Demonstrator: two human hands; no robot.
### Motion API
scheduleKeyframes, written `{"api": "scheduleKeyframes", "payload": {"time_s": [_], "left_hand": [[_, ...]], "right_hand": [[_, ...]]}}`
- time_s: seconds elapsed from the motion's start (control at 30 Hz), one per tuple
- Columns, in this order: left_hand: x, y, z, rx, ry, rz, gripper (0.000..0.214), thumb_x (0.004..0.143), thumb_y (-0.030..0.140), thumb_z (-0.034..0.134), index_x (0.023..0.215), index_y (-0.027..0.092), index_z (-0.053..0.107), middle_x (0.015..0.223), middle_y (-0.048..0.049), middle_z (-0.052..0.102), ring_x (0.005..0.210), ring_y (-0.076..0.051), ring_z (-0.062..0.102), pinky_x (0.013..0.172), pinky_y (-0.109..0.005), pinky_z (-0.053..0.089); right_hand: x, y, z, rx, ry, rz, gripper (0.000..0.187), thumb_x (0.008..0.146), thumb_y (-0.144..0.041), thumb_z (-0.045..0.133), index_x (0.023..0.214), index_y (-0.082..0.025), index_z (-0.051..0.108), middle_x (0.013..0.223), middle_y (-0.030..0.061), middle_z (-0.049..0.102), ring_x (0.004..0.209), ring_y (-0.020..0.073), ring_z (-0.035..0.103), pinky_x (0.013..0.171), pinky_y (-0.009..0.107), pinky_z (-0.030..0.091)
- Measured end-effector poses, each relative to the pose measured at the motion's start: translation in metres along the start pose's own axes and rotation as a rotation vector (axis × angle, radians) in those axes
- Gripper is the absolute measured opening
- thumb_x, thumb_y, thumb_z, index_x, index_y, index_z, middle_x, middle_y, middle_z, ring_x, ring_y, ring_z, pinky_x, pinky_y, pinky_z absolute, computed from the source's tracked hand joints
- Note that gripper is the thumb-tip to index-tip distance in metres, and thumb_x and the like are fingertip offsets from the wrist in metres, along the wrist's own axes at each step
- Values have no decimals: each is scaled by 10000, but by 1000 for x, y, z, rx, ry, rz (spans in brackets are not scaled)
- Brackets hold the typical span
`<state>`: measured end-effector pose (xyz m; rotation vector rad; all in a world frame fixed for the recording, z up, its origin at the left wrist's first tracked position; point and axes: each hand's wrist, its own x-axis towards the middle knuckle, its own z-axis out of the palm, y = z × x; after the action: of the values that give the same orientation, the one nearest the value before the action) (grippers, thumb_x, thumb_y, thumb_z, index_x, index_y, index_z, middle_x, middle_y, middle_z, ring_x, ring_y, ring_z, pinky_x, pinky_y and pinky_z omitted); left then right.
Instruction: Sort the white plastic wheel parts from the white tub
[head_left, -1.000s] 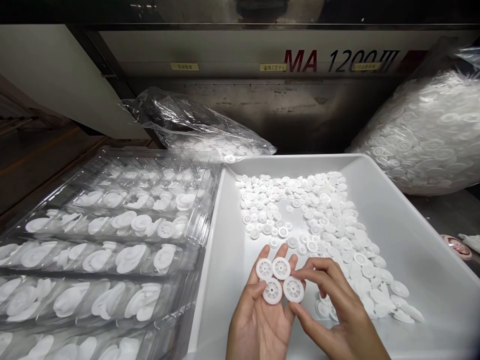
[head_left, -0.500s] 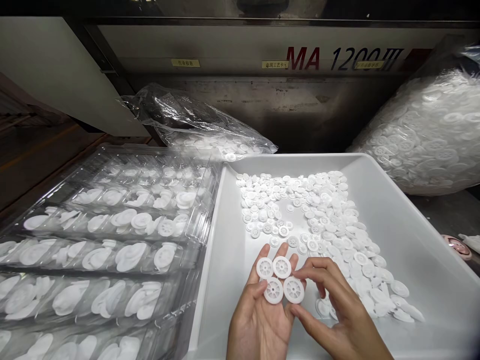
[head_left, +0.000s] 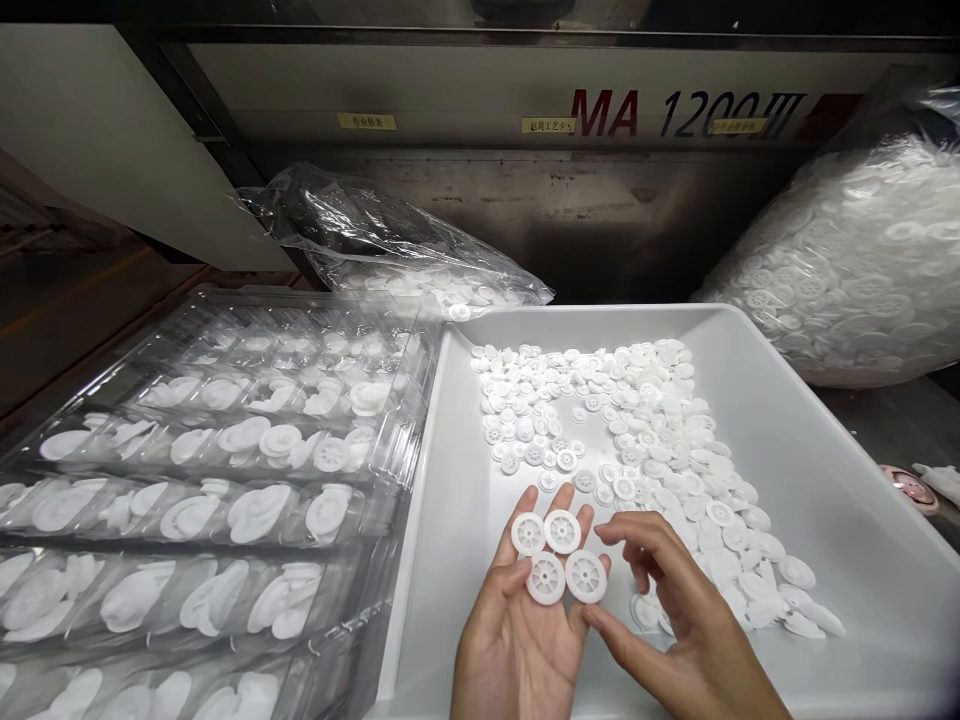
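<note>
My left hand [head_left: 521, 640] lies palm up above the grey bin [head_left: 802, 440], holding several small white spoked plastic wheels [head_left: 545, 578] side by side on its fingers. Its thumb presses on the edge of the lower left wheel. To the right, my right hand [head_left: 682, 620] is empty, with thumb and forefinger apart. Its thumb tip is close to the lower right wheel; whether they touch I cannot tell. Many loose white wheels and discs [head_left: 720, 515] spread over the bin floor beyond and beside my hands.
Left of the bin stand clear plastic trays [head_left: 379, 500] whose compartments hold white parts. Behind is a clear bag [head_left: 420, 250] with white pieces; a fuller bag [head_left: 862, 270] bulges at the right. A machine panel [head_left: 465, 85] spans the back.
My right forefinger has lifted away from the wheels, widening the gap between it and the thumb. The left hand and its wheels stay nearly still.
</note>
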<state>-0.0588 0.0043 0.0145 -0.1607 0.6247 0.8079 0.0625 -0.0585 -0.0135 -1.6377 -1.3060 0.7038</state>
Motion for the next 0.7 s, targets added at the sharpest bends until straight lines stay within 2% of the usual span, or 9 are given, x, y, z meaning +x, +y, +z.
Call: {"api": "scheduleKeyframes", "payload": {"time_s": [0.17,0.3,0.47,0.6,0.7], "left_hand": [[-1,1,0,-2,1,-13,522,887,193,336,1401,181,243,1248,-85,593,1205,-247,482,1100,-449,230],[-1,0,-1,-13,-19,-9,523,890,184,322,1407,178,240,1266,-63,581,1212,-246,476,1099,-446,243],[-1,-1,0,-21,-39,-16,550,882,148,307,1421,168,199,1263,-65,582,1198,-221,492,1123,-425,170],[-1,-1,-2,-8,-64,-18,547,884,142,291,1422,179,199,1275,-62,572,1200,-224,491,1127,-451,129],[-2,-2,-3,-3,-69,-18,546,885,138,288,1421,181,200,1275,-58,571,1204,-224,488,1124,-461,142]], "right_hand": [[-1,1,0,13,-13,-9,368,792,-144,561,1116,-274,442,1009,41,489,798,166,450,670,293,406],[0,-1,1,21,-13,-32,344,798,-142,548,1101,-267,445,1006,44,485,818,171,463,661,290,407],[1,-6,3,20,11,-50,319,801,-130,510,1085,-267,460,989,18,496,806,156,453,651,277,388],[1,-8,5,29,28,-48,300,810,-158,498,1083,-279,467,976,3,497,789,155,444,646,273,374],[0,-8,5,46,24,-45,294,824,-167,489,1090,-290,461,971,-5,488,785,150,435,664,268,372]]}}
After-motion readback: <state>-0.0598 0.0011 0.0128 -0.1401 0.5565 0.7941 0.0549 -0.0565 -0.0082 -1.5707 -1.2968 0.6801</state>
